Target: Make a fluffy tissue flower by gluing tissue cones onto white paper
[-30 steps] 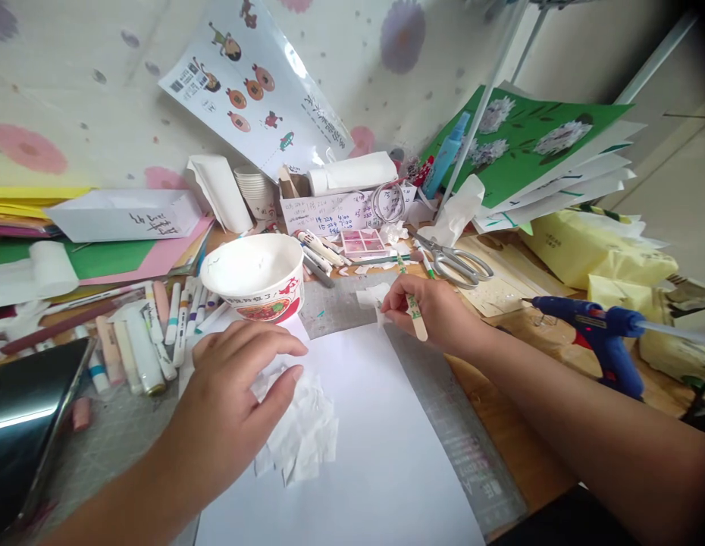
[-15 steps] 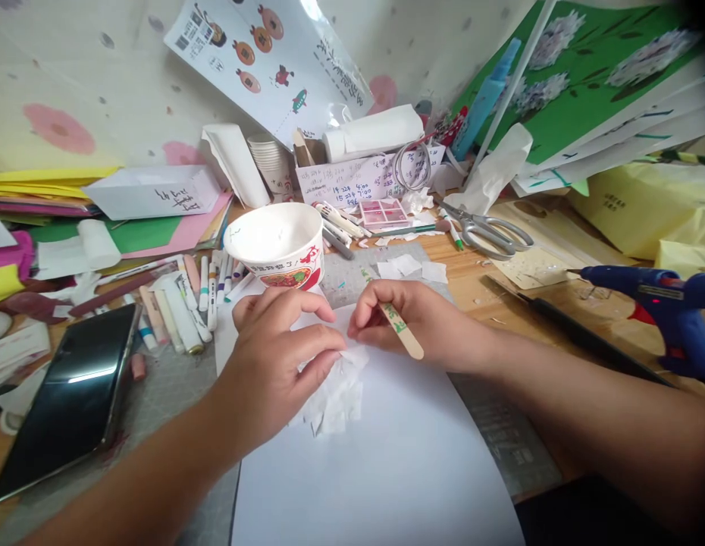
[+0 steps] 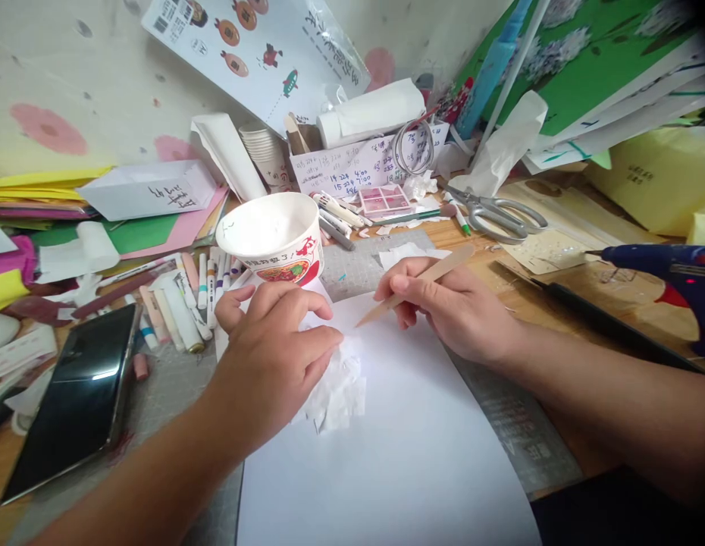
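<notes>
My right hand point(image 3: 443, 303) grips a wooden craft stick point(image 3: 437, 271) like a pen. Its narrow lower end points down-left, just above the white sheet point(image 3: 403, 455). My left hand point(image 3: 278, 334) is closed, thumb and index finger pinched at the upper edge of a ragged, layered piece of white tissue paper point(image 3: 341, 390). That tissue lies on the sheet, partly hidden under the left hand. Directly behind the left hand stands a white paper bowl point(image 3: 267, 235) with a printed food picture. More white paper scraps point(image 3: 403, 254) lie beyond the right hand.
Several markers point(image 3: 182, 303) and a black phone point(image 3: 73, 394) lie on the left. At the right are scissors point(image 3: 500, 212), a black-handled tool point(image 3: 603, 311) and a blue glue gun point(image 3: 671, 280). A box with handwriting point(image 3: 352, 171) and a pink palette point(image 3: 385, 201) stand behind.
My right hand has moved back from the tissue, rightward, and turned the craft stick so that its narrow end points toward the tissue. The left hand stays about where it was.
</notes>
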The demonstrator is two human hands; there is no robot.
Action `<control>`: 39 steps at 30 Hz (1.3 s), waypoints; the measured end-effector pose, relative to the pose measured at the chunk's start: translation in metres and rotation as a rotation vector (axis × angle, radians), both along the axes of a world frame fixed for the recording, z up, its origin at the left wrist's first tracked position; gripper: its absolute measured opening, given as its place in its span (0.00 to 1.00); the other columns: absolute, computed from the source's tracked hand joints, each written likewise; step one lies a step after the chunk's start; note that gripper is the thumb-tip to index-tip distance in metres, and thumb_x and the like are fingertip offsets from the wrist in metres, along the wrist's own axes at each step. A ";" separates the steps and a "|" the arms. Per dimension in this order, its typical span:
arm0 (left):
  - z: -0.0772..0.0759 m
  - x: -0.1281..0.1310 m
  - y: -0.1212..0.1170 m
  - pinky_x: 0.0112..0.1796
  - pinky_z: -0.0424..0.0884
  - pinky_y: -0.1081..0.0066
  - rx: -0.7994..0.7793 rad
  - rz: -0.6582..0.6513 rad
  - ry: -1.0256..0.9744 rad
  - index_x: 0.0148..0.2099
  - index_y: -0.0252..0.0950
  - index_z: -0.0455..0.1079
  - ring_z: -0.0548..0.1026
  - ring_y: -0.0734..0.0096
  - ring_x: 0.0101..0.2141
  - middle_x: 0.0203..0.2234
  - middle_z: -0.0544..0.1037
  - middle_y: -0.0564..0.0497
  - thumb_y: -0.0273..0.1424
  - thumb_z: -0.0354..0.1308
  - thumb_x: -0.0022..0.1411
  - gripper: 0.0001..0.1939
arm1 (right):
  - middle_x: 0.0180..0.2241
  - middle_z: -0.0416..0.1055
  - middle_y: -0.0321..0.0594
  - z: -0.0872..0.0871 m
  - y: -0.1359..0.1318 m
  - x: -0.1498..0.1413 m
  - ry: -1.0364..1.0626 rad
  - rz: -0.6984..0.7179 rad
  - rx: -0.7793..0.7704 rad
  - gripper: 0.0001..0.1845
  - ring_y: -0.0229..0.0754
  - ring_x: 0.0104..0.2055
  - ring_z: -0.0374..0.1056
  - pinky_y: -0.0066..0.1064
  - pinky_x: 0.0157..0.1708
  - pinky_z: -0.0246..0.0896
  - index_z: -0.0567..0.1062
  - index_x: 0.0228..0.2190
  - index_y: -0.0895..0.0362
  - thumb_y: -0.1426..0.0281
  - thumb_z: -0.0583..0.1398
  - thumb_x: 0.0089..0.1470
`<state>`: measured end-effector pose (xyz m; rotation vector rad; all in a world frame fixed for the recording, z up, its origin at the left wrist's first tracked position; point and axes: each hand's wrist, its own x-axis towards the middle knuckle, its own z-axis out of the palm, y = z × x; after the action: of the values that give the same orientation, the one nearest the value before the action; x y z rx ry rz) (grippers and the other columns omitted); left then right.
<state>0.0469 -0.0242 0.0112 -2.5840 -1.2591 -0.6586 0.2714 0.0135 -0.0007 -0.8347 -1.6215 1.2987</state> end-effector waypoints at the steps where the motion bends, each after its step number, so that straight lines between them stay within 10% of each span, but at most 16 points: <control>1: 0.000 0.000 0.000 0.48 0.53 0.46 0.001 0.002 0.002 0.29 0.46 0.78 0.72 0.54 0.44 0.36 0.78 0.52 0.20 0.54 0.61 0.17 | 0.22 0.65 0.34 -0.001 0.000 -0.001 0.014 0.030 -0.029 0.13 0.33 0.22 0.61 0.26 0.23 0.58 0.72 0.27 0.58 0.66 0.55 0.61; 31: -0.010 0.003 0.011 0.44 0.54 0.49 -0.312 0.175 -0.059 0.26 0.40 0.72 0.70 0.55 0.44 0.38 0.74 0.50 0.29 0.53 0.58 0.10 | 0.20 0.68 0.34 -0.007 0.004 -0.014 -0.115 0.131 -0.232 0.17 0.33 0.22 0.61 0.26 0.23 0.56 0.71 0.26 0.58 0.57 0.62 0.54; 39: -0.008 0.001 0.012 0.46 0.53 0.52 -0.438 0.212 -0.085 0.27 0.41 0.72 0.70 0.58 0.44 0.38 0.74 0.52 0.33 0.50 0.59 0.12 | 0.24 0.73 0.35 0.001 0.021 0.021 0.124 -0.289 0.059 0.11 0.36 0.24 0.69 0.28 0.24 0.66 0.76 0.34 0.56 0.62 0.58 0.61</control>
<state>0.0481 -0.0117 0.0037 -2.7109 -1.8549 -0.5003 0.2921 0.0345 0.0000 -0.8966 -1.3776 1.0722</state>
